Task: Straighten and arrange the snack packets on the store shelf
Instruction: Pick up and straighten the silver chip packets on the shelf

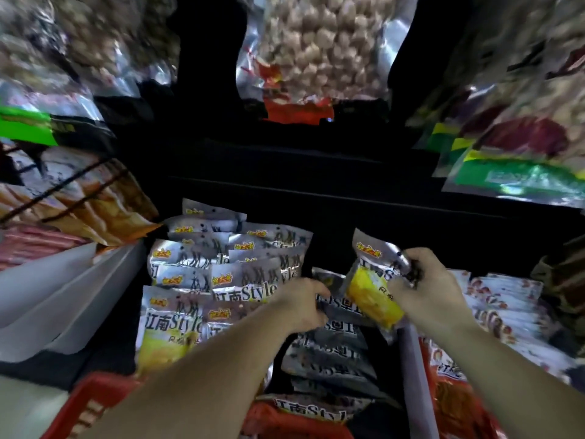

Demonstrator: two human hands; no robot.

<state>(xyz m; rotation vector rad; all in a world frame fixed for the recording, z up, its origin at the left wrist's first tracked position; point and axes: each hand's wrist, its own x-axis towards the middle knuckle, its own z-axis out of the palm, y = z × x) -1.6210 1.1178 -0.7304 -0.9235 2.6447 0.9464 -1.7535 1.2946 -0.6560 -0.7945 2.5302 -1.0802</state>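
Note:
Several silver snack packets (pixel 221 267) with yellow fronts stand in overlapping rows in the left half of the shelf bin. More of the same packets (pixel 329 346) lie flat and upside down in the middle. My right hand (pixel 430 289) grips one silver and yellow packet (pixel 372 286), holding it tilted above the flat pile. My left hand (pixel 304 302) reaches into the flat pile with its fingers curled on the top edge of a lying packet.
A white divider (pixel 414 372) separates these packets from red and white packets (pixel 500 305) on the right. A red basket (pixel 91 407) sits at the bottom left. A white ledge (pixel 63 296) runs along the left. Hanging bags (pixel 316 52) fill the upper rows.

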